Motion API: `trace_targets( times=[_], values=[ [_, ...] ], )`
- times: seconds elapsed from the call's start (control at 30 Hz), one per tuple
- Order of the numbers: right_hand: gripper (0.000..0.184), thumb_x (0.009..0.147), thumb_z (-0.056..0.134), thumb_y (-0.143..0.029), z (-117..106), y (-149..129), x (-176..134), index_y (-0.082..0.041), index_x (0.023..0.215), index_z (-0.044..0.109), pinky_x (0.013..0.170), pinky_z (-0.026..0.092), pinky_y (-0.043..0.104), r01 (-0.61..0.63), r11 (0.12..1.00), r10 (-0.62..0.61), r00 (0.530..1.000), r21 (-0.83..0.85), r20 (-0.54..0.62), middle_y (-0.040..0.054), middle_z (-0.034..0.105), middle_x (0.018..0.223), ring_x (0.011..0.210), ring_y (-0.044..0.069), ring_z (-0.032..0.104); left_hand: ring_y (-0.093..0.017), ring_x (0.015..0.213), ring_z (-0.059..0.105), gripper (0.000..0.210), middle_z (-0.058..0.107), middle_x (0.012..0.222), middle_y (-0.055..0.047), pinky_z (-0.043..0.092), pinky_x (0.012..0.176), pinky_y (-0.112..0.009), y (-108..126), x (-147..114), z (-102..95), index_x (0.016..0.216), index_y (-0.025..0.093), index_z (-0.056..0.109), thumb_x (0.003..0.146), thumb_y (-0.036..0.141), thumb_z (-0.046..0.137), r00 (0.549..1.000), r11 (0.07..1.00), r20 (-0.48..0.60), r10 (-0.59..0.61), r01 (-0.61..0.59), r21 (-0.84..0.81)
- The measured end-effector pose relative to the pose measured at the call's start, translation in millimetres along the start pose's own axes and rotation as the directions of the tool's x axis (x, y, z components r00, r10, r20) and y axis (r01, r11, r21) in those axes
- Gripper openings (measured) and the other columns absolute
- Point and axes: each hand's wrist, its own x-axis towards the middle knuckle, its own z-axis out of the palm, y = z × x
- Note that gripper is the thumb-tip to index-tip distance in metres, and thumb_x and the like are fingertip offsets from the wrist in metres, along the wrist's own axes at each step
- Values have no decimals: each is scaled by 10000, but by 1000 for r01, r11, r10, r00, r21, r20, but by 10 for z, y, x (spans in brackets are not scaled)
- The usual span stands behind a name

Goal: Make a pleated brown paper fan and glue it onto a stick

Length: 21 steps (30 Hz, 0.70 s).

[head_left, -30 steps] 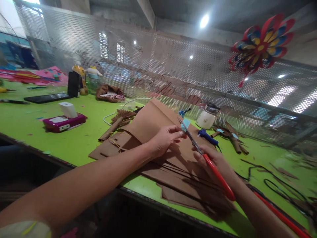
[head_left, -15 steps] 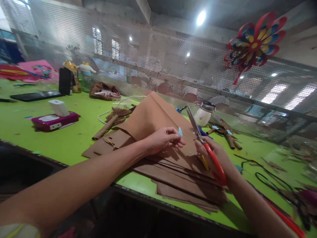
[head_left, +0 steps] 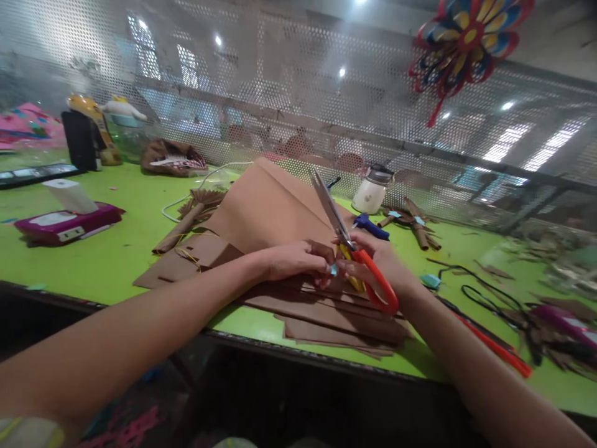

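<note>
Between the fingertips of my left hand [head_left: 298, 260] is a small light-blue paper piece [head_left: 333, 269]. My right hand [head_left: 380, 258] is closed round red-handled scissors [head_left: 380, 283], whose metal blades point up and away. Its fingertips meet the blue piece beside my left fingers. A bit of yellow [head_left: 357, 280], partly hidden, shows under the right hand by the scissors. Both hands are over a stack of brown paper sheets [head_left: 321, 311]. Behind them a large folded brown sheet [head_left: 265, 205] rises to a peak.
A purple power strip [head_left: 69, 223] with a white plug lies at left. Behind the hands stand a white jar [head_left: 372, 190] and a blue-handled tool [head_left: 370, 225]. At right are red-handled pliers or scissors [head_left: 494, 345] and a black cord [head_left: 489, 298]. A perforated screen [head_left: 280, 93] borders the table.
My right hand has come left with the scissors, and its fingertips now meet my left fingers at the blue piece. The view has shifted down and to the right.
</note>
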Motion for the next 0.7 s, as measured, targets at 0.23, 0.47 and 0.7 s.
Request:
trace_targets(
  times=[0.23,0.47,0.7],
  values=[
    [425,642,618,-252,29,142,42,-176,1045,506,535,468,255,15,993,5,986,121,-166,3,607,765,528,107,563,-94,614,549,202,604,676,-22,427,636,-247,-42,45,-2,734,126,543,689,293,646,983,985,-178,38,-67,-162],
    [428,655,574,-227,-1,174,64,-183,1073,491,582,488,277,-6,1000,2,968,-14,-249,14,603,774,619,144,593,-94,638,563,246,608,685,-35,414,659,-242,-131,127,-77,738,119,521,699,324,651,926,955,-364,97,-190,-227],
    [342,679,555,-261,-192,100,18,-168,1007,580,726,448,323,3,844,-86,988,-536,-129,53,625,881,796,200,573,-92,618,556,242,576,655,-8,410,649,-245,-114,150,-168,755,137,457,707,284,645,796,896,-581,167,-369,-248]
  ],
)
